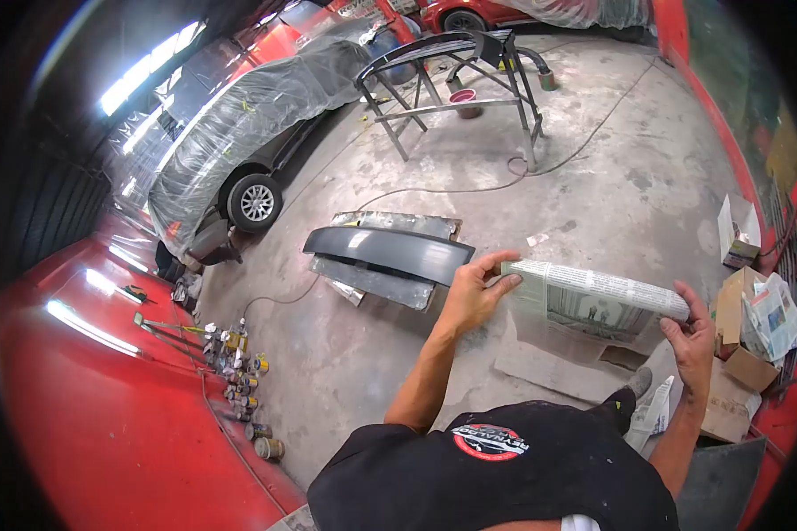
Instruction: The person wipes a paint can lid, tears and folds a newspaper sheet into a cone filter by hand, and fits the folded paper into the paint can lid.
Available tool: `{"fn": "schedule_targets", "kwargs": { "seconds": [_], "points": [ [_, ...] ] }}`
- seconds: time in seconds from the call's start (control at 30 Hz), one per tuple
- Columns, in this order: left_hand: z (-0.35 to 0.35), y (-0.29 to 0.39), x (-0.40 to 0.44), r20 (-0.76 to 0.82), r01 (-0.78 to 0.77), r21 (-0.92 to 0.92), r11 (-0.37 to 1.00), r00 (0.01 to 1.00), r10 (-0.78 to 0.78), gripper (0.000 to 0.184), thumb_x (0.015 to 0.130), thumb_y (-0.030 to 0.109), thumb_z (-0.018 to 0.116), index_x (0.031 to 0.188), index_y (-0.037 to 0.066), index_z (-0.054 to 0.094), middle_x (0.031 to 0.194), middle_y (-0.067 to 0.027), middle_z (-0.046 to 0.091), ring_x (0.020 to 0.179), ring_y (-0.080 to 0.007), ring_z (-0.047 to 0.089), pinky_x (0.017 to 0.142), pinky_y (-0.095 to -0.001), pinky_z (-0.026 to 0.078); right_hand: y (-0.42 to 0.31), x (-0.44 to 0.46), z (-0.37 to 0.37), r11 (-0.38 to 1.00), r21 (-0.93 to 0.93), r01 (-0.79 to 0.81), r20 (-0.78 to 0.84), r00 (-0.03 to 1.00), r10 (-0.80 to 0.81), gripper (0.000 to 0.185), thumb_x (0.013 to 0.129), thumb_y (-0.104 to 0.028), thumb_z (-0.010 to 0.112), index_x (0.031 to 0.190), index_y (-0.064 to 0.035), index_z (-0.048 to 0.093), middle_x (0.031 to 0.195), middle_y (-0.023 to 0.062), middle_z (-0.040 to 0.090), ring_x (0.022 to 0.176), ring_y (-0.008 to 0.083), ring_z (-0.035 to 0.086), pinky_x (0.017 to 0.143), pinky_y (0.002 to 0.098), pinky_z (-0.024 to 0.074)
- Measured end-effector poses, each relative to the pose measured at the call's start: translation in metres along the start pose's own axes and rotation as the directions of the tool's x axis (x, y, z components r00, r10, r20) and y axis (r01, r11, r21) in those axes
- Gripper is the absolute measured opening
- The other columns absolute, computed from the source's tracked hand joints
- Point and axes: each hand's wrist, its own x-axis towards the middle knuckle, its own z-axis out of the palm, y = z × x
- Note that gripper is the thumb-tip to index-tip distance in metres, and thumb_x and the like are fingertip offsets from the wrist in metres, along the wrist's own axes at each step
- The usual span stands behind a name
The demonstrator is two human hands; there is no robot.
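A sheet of newspaper is stretched between my two hands, its upper edge folded or rolled into a long band. Below the band hangs a flat part with a printed picture. My left hand pinches the left end of the band between thumb and fingers. At the right end, my right hand grips it the same way. Just beyond my left hand, a glossy black curved car panel lies on a low support with a worn, paint-marked top.
A metal stand holding a dark curved part is farther back, near a red bucket. Plastic sheeting covers a car at left. Hoses cross the floor. Cans line the left wall; cardboard boxes with newspaper sit at right.
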Motion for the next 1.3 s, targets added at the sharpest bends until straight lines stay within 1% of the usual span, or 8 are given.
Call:
{"fn": "schedule_targets", "kwargs": {
  "seconds": [0.17,0.37,0.47,0.57,0.7,0.93,1.13,1.3],
  "points": [
    [-0.013,0.007,0.008,-0.050,0.090,0.036,0.995,0.995,-0.088,0.022,0.083,0.004,0.068,0.104,0.001,0.066,0.097,-0.0056,0.066,0.089,-0.0119,0.060,0.081,-0.0253,0.048,0.002,0.008,-0.004,0.946,-0.325,0.013,-0.035,0.999,-0.025,0.016,0.080,0.001,0.065,0.096,0.0009,0.066,0.089,-0.0003,0.059,0.082,0.0102,0.053,0.073,0.0209,0.0423],
    [-0.025,-0.005,0.023,-0.063,-0.146,0.024,0.989,0.987,0.148,0.015,0.086,0.011,0.065,0.097,0.001,0.067,0.094,-0.0040,0.064,0.092,-0.0101,0.055,0.082,-0.0244,0.042,0.008,0.014,-0.005,0.833,-0.533,0.150,-0.098,0.967,-0.236,0.016,0.073,-0.004,0.070,0.086,0.0014,0.062,0.085,0.0047,0.058,0.078,0.0164,0.054,0.072,0.0266,0.0428],
    [-0.017,0.010,0.028,-0.198,-0.354,0.014,0.935,0.916,0.349,0.011,0.088,0.007,0.062,0.097,0.002,0.065,0.089,-0.0009,0.064,0.081,-0.0109,0.056,0.074,-0.0232,0.044,0.000,0.019,-0.002,0.820,-0.558,0.124,0.032,0.991,-0.128,0.028,0.070,-0.009,0.073,0.095,0.0013,0.064,0.097,0.0116,0.063,0.088,0.0238,0.059,0.081,0.0324,0.0448],
    [-0.002,0.039,0.027,-0.016,-0.312,0.171,0.934,0.947,0.320,0.010,0.088,0.009,0.061,0.096,0.005,0.065,0.083,-0.0056,0.066,0.077,-0.0166,0.063,0.068,-0.0276,0.048,-0.028,0.023,0.034,0.746,-0.649,0.151,0.184,0.982,-0.039,0.051,0.071,-0.012,0.072,0.117,0.0037,0.057,0.116,0.0203,0.061,0.109,0.0312,0.058,0.095,0.0372,0.0423],
    [0.026,0.050,0.036,0.140,-0.577,0.286,0.765,0.815,0.563,0.014,0.082,0.006,0.064,0.096,0.005,0.066,0.081,-0.0113,0.066,0.074,-0.0271,0.063,0.064,-0.0316,0.050,-0.022,0.036,0.107,0.763,-0.438,0.474,0.321,0.876,-0.360,0.035,0.078,-0.017,0.071,0.106,0.0029,0.062,0.097,0.0212,0.065,0.088,0.0334,0.064,0.079,0.0355,0.0489],
    [0.019,0.052,0.025,0.211,-0.547,0.243,0.801,0.836,0.507,0.012,0.081,0.006,0.066,0.092,0.005,0.068,0.082,-0.0111,0.066,0.073,-0.0242,0.063,0.065,-0.0305,0.049,-0.007,0.026,0.132,0.777,-0.491,0.393,0.226,0.919,-0.322,0.013,0.087,-0.012,0.059,0.085,0.0000,0.063,0.070,0.0178,0.059,0.061,0.0345,0.055,0.057,0.0387,0.0428],
    [-0.014,0.043,0.018,-0.126,-0.329,0.078,0.941,0.933,0.337,0.008,0.085,0.007,0.066,0.092,0.004,0.069,0.083,-0.0055,0.067,0.074,-0.0121,0.061,0.067,-0.0261,0.047,0.015,0.003,0.107,0.698,-0.574,0.429,0.218,0.901,-0.375,0.010,0.083,-0.009,0.060,0.084,0.0000,0.064,0.069,0.0157,0.060,0.062,0.0338,0.057,0.061,0.0399,0.0437],
    [-0.077,0.032,0.031,-0.618,-0.362,-0.136,0.922,0.758,0.206,0.014,0.092,0.015,0.061,0.095,0.003,0.068,0.080,0.0018,0.064,0.070,-0.0045,0.054,0.065,-0.0203,0.044,0.054,-0.021,0.061,0.604,-0.720,0.342,0.199,0.935,-0.293,0.012,0.085,-0.008,0.056,0.086,0.0003,0.064,0.077,0.0187,0.061,0.070,0.0377,0.058,0.064,0.0421,0.0453]
  ]
}}
